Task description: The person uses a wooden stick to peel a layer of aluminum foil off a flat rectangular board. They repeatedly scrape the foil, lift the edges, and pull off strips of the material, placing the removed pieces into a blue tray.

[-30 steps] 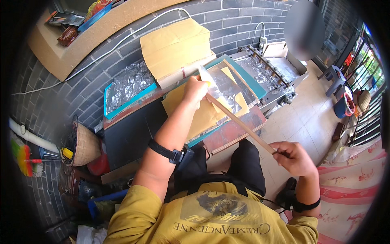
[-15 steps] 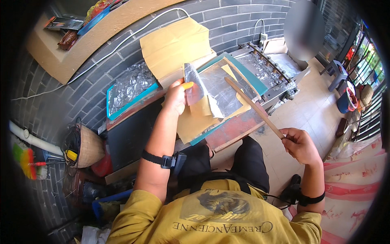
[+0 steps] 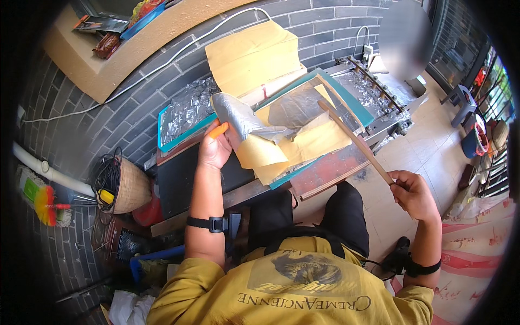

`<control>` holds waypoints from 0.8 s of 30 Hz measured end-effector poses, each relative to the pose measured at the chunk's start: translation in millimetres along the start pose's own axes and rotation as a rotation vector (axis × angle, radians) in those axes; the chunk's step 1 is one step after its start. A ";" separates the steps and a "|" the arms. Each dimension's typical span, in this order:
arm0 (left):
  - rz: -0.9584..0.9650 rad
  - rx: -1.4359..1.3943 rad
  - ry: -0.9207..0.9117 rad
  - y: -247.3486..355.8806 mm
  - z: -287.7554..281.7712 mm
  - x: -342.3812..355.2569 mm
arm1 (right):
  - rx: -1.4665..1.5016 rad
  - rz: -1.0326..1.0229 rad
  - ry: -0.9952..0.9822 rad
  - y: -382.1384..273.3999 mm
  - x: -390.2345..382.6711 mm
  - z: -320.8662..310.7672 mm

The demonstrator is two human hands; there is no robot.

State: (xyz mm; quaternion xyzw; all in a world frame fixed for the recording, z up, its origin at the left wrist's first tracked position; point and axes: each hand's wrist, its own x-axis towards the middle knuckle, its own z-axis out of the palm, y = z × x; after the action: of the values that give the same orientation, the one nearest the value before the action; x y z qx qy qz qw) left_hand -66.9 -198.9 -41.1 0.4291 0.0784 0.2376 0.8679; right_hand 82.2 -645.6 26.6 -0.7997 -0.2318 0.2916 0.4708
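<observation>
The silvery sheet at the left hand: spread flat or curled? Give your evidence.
Curled, at least at its left end: the silvery sheet bends upward at the left hand.

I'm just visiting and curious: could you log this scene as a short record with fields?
Left grip: pinching a curled silver foil sheet
Left-hand wear: orange finger cover
Right grip: holding a thin wooden stick by its near end
Stick's far end: over the layered sheets; contact unclear
Below the foil: yellow paper
Left of the sheets: turquoise tray with crumpled foil
Floor, left: woven basket
</observation>
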 end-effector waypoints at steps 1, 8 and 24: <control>0.011 -0.017 -0.005 2.1 -1.2 -4.4 | -0.012 0.000 0.002 -1.0 -0.2 0.2; 0.106 -0.037 -0.009 36.5 -34.1 -41.6 | 0.018 0.013 0.034 1.8 -1.8 1.8; -0.083 0.411 0.491 101.2 -157.7 -122.6 | -0.095 -0.095 0.000 -39.6 10.4 25.9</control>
State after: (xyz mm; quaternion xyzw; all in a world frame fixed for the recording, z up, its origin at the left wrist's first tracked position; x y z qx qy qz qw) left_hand -262.7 -93.6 -67.9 0.5216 0.3494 0.2775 0.7272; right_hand 68.2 -605.1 49.2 -0.8092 -0.2830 0.2579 0.4457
